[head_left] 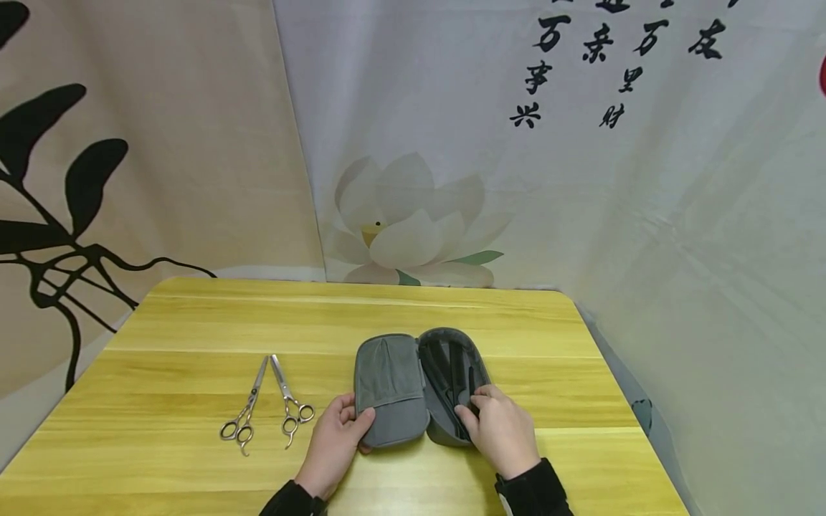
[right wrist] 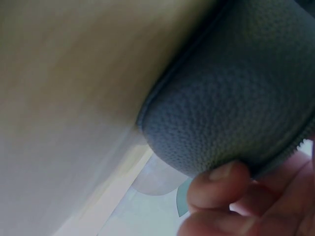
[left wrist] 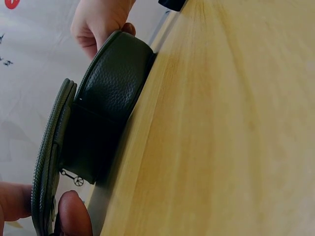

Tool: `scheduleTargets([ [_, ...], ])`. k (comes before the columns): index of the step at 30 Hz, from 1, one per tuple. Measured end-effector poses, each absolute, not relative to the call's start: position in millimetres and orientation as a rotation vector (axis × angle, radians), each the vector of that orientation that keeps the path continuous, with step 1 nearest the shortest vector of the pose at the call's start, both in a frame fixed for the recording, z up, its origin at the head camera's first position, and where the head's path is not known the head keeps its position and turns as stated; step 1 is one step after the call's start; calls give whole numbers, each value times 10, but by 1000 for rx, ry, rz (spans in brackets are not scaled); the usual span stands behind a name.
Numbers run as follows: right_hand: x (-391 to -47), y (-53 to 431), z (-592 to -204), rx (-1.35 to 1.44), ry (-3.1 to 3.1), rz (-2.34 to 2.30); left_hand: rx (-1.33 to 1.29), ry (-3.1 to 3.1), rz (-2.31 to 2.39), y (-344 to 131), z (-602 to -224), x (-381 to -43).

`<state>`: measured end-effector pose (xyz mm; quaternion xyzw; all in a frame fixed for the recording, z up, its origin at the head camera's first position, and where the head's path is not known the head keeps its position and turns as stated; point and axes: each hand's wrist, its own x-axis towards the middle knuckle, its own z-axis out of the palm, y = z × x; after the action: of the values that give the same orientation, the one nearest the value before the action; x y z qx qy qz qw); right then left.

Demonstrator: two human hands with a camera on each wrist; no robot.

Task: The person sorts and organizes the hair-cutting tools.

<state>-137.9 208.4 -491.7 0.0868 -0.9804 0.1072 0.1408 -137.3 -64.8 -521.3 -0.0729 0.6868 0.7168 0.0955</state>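
Observation:
A grey zip case (head_left: 390,423) lies unfolded on the table, its flat pocketed half to the left and its deep half to the right. My left hand (head_left: 335,437) pinches the flat half's left edge, thumb on the upper face. In the deep half lie slim black tools (head_left: 457,365), partly covered by my right hand (head_left: 506,430). That hand grips the deep half's right rim, thumb reaching inside; in the right wrist view curled fingers (right wrist: 219,187) meet the textured outer wall (right wrist: 221,113). A small wheel-shaped zip pull (left wrist: 78,181) hangs between the halves.
Two pairs of silver hairdressing scissors, one on the left (head_left: 248,412) and one beside it (head_left: 288,401), lie left of the case. The wooden table (head_left: 161,322) has a rounded far edge against a printed cloth backdrop (head_left: 413,107).

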Motion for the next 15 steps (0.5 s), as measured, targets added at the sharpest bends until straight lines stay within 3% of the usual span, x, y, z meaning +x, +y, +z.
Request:
scheduleTargets([
  [15,-1389,2087,-4948,304,-2828,258,-196,2050,2135,-636,-5186,-1352],
])
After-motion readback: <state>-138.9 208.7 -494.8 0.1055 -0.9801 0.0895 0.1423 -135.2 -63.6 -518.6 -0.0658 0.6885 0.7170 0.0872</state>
